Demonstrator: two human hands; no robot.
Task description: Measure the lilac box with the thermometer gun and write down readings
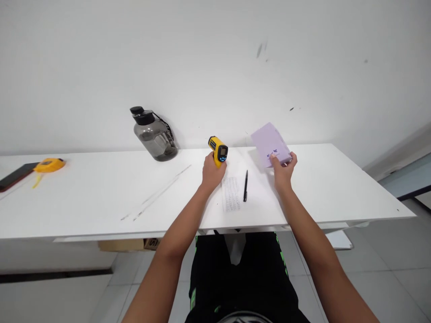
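Note:
My left hand (212, 174) is wrapped round the grip of a yellow and black infrared thermometer (218, 150). Its small screen and blue buttons face me. In my right hand (283, 171) is a small light purple box (269, 142) with a dark drawn pattern near its lower edge, tilted, my thumb on its front and fingers at its side. Between my hands a black pen (245, 186) lies on the white table (310, 197). Beside the pen is a white paper (231, 195) with rows of writing, too faint to read.
A grey see-through water bottle (155, 137) with a black lid leans at the wall, left of the thermometer. Farther left lie a yellow tape measure (50, 165) and a dark flat object (16, 176). Below the table, a cardboard box (121, 245) shows on the left.

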